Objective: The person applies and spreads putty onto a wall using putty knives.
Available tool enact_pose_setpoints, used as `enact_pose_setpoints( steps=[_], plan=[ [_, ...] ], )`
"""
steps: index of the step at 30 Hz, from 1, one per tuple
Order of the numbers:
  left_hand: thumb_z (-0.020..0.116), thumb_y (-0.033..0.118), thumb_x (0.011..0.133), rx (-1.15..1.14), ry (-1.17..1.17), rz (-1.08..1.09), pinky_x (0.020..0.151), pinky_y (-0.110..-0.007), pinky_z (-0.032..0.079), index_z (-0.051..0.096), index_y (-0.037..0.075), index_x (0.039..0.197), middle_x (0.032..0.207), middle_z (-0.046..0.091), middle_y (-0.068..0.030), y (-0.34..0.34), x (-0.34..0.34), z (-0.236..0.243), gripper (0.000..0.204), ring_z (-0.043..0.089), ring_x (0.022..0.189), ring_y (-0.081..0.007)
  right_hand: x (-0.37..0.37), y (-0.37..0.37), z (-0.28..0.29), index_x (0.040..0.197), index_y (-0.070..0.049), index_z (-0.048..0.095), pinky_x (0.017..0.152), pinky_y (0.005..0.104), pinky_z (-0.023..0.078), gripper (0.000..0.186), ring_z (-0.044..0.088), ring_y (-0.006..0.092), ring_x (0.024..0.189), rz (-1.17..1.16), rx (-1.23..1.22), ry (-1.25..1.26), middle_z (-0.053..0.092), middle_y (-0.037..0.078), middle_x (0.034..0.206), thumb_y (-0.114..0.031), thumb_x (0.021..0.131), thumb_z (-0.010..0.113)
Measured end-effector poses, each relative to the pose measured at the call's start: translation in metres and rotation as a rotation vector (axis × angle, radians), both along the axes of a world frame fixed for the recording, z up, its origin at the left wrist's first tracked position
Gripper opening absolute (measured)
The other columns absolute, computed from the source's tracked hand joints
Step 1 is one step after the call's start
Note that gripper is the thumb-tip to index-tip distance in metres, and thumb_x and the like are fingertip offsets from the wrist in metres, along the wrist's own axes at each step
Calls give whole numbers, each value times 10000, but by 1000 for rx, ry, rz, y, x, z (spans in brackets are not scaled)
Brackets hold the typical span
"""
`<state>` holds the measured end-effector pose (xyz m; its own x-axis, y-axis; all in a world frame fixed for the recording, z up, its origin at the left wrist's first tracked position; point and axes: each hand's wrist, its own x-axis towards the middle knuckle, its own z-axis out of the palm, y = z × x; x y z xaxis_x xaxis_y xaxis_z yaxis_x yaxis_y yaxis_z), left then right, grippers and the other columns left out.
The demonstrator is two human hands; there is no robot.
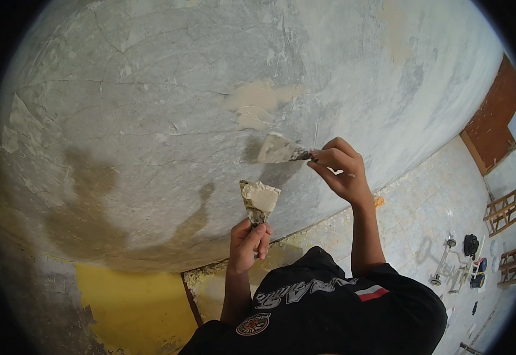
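My left hand (249, 246) is wrapped round the handle of a putty knife (256, 216), its blade pointing up. A thick lump of cream-coloured putty (262, 195) covers the end of that blade. In my right hand (341, 168) a second putty knife (280, 148) is gripped by its dark handle, the blade pointing left and smeared with pale putty. That blade is close to the grey wall (169, 65); I cannot tell whether it touches. Above it, a fresh cream patch (252, 102) marks the wall.
A yellow panel (133, 307) lies at the lower left, beside the wall's base. Pale floor tiles (423, 195) run along the wall on the right. Wooden stools (501, 213) and a metal frame with wheels (452, 260) stand farther right. A brown door (497, 112) is at the far right.
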<state>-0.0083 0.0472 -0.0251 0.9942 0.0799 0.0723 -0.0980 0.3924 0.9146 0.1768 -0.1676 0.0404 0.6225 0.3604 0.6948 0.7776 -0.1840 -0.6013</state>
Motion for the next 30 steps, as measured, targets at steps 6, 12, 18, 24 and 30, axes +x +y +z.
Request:
enact_pose_setpoints(
  steps=[6,12,18,24,30],
  plan=[
    [525,157,1021,-2,-107,-99,413,-245,365,591,-20,911,557,505,-32,-11,5,-1,218,447,427,-85,1,40,39,997,-85,701,602,346,498,184,647,259,706,13,-4,-49,616,61,874,-92,821,756],
    [523,146,1021,33,-88,-73,406,-252,371,590,-33,913,554,499,-32,-23,12,7,220,443,427,-86,15,-9,17,973,-13,700,585,314,499,168,648,199,715,75,-187,15,613,75,835,-52,825,769],
    [534,189,1005,105,-30,-54,379,-281,357,569,-30,881,525,463,-60,-34,13,12,254,429,414,-121,23,-8,22,1001,-36,719,570,300,505,187,641,188,686,267,-63,-125,624,68,838,-84,829,774],
    [538,164,1003,32,-69,-51,389,-248,341,597,-13,906,543,491,-35,-53,14,10,210,434,421,-87,21,18,25,1020,-94,700,590,335,515,198,666,243,703,161,-19,-127,643,60,881,-119,833,759],
    [535,152,995,-23,-15,27,383,-254,333,594,-17,897,540,479,-47,-63,5,4,204,406,413,-94,20,13,-14,1016,-99,708,603,346,520,198,672,262,726,209,-181,-97,650,71,893,-106,825,759]
  ],
)
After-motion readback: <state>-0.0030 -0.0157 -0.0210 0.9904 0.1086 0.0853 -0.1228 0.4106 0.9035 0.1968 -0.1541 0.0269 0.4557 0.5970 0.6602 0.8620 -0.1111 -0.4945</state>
